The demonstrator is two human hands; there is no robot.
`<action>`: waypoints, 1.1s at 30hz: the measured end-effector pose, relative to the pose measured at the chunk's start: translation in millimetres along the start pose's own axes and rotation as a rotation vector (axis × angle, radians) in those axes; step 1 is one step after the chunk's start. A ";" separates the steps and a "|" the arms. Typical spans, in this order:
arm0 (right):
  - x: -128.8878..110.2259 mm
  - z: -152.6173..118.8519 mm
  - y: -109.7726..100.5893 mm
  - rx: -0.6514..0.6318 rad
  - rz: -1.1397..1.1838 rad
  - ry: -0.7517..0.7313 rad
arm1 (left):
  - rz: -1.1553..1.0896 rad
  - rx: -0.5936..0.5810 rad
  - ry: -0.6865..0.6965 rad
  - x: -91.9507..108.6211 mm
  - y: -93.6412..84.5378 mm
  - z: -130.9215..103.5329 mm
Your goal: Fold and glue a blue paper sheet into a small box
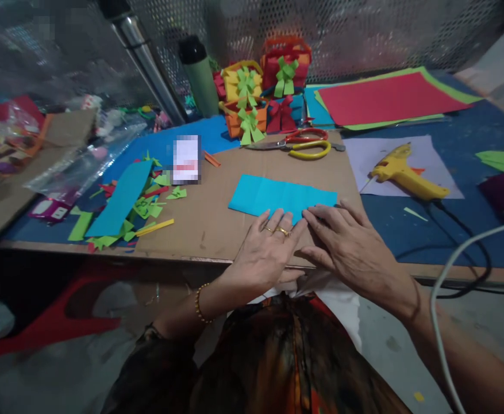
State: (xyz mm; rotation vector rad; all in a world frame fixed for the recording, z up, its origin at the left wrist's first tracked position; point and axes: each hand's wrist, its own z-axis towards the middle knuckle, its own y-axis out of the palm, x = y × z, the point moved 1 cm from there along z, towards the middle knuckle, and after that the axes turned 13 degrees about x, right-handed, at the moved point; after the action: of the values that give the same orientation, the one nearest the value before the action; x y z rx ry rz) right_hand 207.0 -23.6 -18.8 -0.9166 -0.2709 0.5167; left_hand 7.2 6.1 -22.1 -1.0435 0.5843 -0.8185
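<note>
A folded piece of blue paper lies flat on the brown cardboard in front of me, with crease lines across it. My left hand rests on its near edge, fingers stretched out and lying flat. Beside it my right hand presses its fingertips at the paper's near right edge, fingers extended and the thumb apart. The fingertips of both hands almost meet at the paper's near edge. Just beyond the paper lie scissors with red and yellow handles.
A yellow glue gun with a black cord lies at right on white paper. Small paper baskets with bows stand at the back near a green bottle. Coloured sheets are stacked back right. Paper scraps and a blue strip lie left.
</note>
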 end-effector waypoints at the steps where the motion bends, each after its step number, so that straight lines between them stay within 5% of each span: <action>1: 0.9 -2.1 -1.2 0.005 0.021 -0.006 | -0.002 0.003 0.000 0.2 -0.7 0.4; 10: -2.6 -22.0 -14.3 -0.026 -0.031 -0.004 | 0.035 0.134 -0.049 13.2 1.5 0.2; 17: -8.4 -12.7 -10.0 -0.061 -0.092 0.003 | 0.094 0.170 0.005 11.6 -0.8 1.7; 24: 9.5 -1.0 -14.3 -0.045 -0.067 -0.045 | 0.082 0.048 0.098 4.4 -5.0 5.6; 29: 45.7 8.1 -22.0 -0.014 0.036 0.180 | 0.044 0.083 0.097 2.1 2.8 4.1; 33: 48.7 30.5 -17.7 -0.216 0.120 0.518 | -0.008 0.106 0.070 1.2 7.9 2.8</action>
State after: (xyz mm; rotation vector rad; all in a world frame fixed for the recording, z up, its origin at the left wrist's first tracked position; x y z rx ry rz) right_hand 240.3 14.3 13.7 -1.2466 0.2032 0.3468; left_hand 12.5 8.7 -28.2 -0.9239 0.5898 -0.8863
